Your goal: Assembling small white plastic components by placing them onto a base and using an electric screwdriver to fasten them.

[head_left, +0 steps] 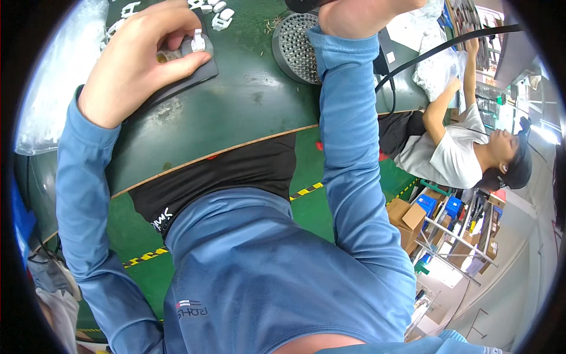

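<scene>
My left hand (138, 56) is curled over a flat dark plate (206, 69) on the green bench. A small white plastic part (198, 41) stands between its thumb and curled fingers. More white plastic parts (221, 20) lie just past the plate. At the top edge, the wrist side of my right hand (362, 16) shows, while its fingers are cut off or hidden. Beside it is a black object (303, 5), mostly out of view; whether I hold it I cannot tell. Below that hand sits a round grey tray (282, 58) with many small holes.
Small screw-like pieces (270, 26) lie beside the round tray. A clear plastic bag (53, 76) covers the bench's left end. A black cable (448, 44) crosses at right. Farther right, a co-worker (454, 147) handles a plastic bag (439, 74). The bench's near edge (218, 154) runs before my waist.
</scene>
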A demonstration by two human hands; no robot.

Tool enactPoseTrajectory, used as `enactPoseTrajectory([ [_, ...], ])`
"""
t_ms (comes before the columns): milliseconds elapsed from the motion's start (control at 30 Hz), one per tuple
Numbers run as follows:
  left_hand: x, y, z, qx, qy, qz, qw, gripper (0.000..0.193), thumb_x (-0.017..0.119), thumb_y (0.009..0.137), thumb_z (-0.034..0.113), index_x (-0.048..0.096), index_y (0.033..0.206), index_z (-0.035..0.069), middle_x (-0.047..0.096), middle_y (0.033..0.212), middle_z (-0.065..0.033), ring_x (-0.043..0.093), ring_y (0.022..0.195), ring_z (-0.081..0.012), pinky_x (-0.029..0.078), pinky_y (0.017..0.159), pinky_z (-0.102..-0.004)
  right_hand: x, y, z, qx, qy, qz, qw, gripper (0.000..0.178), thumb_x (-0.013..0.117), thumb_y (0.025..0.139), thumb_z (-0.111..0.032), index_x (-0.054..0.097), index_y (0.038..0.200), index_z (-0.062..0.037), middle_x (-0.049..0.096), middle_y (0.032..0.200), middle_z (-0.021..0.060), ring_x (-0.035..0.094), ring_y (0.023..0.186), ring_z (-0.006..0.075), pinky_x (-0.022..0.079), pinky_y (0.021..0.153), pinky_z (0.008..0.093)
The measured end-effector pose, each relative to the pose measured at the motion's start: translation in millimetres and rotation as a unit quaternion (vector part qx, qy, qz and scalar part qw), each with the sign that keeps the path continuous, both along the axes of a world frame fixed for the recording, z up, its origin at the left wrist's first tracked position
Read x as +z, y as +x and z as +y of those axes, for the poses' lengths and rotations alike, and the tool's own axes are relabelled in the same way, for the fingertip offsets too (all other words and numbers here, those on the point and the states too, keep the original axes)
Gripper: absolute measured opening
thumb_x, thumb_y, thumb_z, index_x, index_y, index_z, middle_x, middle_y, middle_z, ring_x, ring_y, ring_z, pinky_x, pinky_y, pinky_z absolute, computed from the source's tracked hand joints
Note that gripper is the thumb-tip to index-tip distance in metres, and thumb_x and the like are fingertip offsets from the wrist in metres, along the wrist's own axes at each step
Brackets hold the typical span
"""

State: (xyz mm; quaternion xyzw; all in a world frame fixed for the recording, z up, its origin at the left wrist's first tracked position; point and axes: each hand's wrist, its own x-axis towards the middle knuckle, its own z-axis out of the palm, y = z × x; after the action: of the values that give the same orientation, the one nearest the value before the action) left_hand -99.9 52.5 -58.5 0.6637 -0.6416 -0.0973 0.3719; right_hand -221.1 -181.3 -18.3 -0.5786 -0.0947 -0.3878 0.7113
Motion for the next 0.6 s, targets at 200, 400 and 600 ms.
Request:
enactPoseTrajectory([
  [200,29,-5,-6,0.074,-0.026,0.116,0.99,0.022,0.08,0.083,0.009,0.069,0.099,0.0,0.059,0.087,-0.0039,0.054,0.077,-0.0126,0.043,0.068,-0.0283,32,-5,22,0.006,0.047,-0.033,0.998,0.088,0.034,0.092,-0.087,0.061,0.113,-0.0052,0.058,0.069,0.0075,0.053,0.051,0.0189,0.046,0.049,0.0329],
  [400,34,-12,-35,0.05,-0.115,0.043,0.991,0.02,0.078,0.084,0.008,0.07,0.099,0.0,0.059,0.093,-0.0089,0.058,0.088,-0.0212,0.046,0.078,-0.0321,40,13,24,0.096,0.043,-0.08,0.991,0.097,0.026,0.09,-0.09,0.065,0.117,-0.0051,0.059,0.069,0.0081,0.052,0.05,0.0193,0.046,0.049,0.0346],
  [600,17,-3,-49,-0.014,-0.121,0.049,0.991,0.017,0.078,0.082,0.009,0.07,0.096,0.002,0.059,0.1,-0.0104,0.055,0.104,-0.0284,0.045,0.093,-0.038,40,11,32,0.134,0.015,-0.098,0.986,0.101,0.024,0.089,-0.091,0.063,0.123,-0.005,0.061,0.072,0.0095,0.054,0.05,0.02,0.047,0.047,0.0358],
])
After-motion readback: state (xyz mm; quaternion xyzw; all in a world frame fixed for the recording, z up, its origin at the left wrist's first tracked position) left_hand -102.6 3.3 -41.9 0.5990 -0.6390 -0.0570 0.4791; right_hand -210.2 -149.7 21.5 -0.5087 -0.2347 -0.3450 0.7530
